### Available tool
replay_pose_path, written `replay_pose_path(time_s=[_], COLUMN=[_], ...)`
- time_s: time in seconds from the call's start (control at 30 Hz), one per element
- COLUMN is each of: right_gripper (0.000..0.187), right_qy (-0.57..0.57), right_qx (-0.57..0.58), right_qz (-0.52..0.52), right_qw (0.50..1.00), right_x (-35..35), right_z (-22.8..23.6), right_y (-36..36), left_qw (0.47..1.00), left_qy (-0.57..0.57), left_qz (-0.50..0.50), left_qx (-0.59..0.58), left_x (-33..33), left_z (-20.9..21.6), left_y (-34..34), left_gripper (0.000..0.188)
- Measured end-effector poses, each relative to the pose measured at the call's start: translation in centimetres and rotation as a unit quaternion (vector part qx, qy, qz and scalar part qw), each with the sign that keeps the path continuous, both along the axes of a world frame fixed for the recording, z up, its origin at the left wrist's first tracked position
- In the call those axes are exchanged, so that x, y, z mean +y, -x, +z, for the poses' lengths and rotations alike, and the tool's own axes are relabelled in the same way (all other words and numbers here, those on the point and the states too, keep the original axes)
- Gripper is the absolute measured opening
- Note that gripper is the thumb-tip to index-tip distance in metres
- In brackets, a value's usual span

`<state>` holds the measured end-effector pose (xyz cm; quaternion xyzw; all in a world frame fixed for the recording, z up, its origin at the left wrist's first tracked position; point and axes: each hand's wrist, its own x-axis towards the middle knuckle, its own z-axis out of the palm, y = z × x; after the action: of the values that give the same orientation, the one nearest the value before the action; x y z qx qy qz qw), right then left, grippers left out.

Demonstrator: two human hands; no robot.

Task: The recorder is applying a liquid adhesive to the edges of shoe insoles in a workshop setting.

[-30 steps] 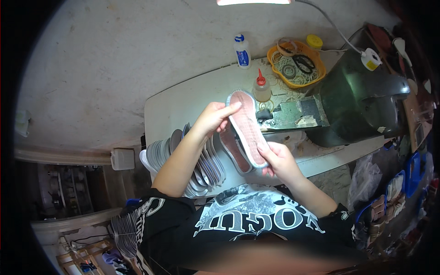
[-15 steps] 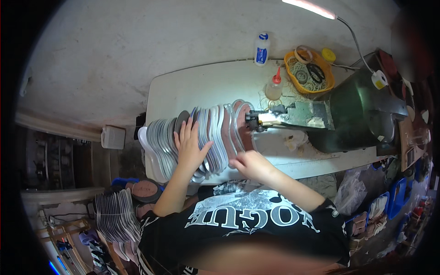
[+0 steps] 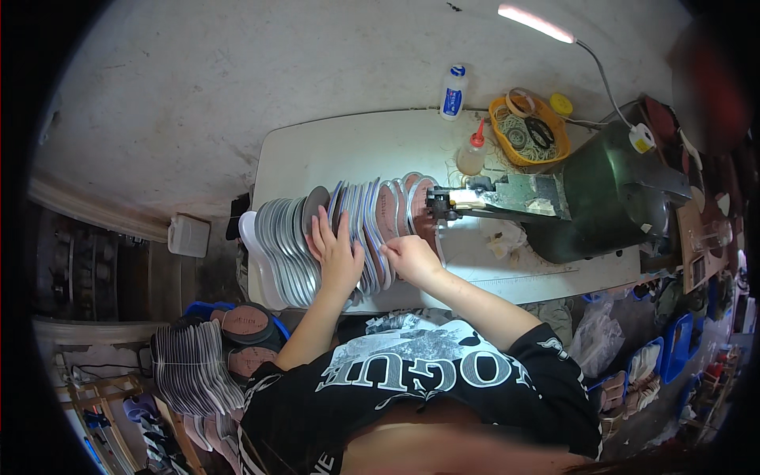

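A long row of shoe insoles (image 3: 289, 245), grey-edged with some pinkish-brown faces, stands packed on edge across the table. My left hand (image 3: 338, 257) lies on the middle of the row, fingers stretched and apart, beside a dark grey insole (image 3: 317, 204) that sticks up. Against the near edge of the pinkish insoles (image 3: 388, 212) on the right, my right hand (image 3: 413, 260) is closed in a pinch. What sits between its fingertips is too small to make out. The last insoles lean flatter, by the head of a green sewing machine (image 3: 532, 196).
The white table (image 3: 305, 150) carries a glue bottle (image 3: 453, 93), a red-tipped squeeze bottle (image 3: 472, 154) and a yellow basket (image 3: 538, 157) of thread scraps. A lamp (image 3: 537, 24) shines above. Tied insole stacks (image 3: 190, 364) stand at lower left; blue crates (image 3: 679, 348) are at right.
My right hand has moved left and slightly farther away along the insoles. My left hand has shifted slightly right and nearer. The pinkish insoles between them now stand differently, with one face showing more.
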<state>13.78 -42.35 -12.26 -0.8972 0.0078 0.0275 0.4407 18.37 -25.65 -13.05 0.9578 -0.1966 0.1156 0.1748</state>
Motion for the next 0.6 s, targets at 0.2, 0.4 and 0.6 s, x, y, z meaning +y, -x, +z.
replay_pose_path(time_s=[0.2,0.4,0.6], right_gripper=[0.026,0.017,0.015], right_qy=[-0.024,0.051,-0.060], right_qx=[0.021,-0.065,-0.217], right_qz=[-0.058,0.009,0.059], right_qw=[0.998,0.997,0.973], right_x=[-2.3,-3.4,-4.9], right_z=[1.0,3.4,6.8], right_y=[1.8,5.4,8.5], left_qw=[0.983,0.919,0.490], left_qy=[0.165,0.377,0.685], left_qz=[-0.043,-0.063,-0.117], left_qx=[-0.060,0.098,0.527], left_x=[-1.1,-2.4,-1.3], left_z=[1.0,0.3,1.3], left_y=[0.6,0.9,-0.1], left_gripper=[0.047,0.057,0.059])
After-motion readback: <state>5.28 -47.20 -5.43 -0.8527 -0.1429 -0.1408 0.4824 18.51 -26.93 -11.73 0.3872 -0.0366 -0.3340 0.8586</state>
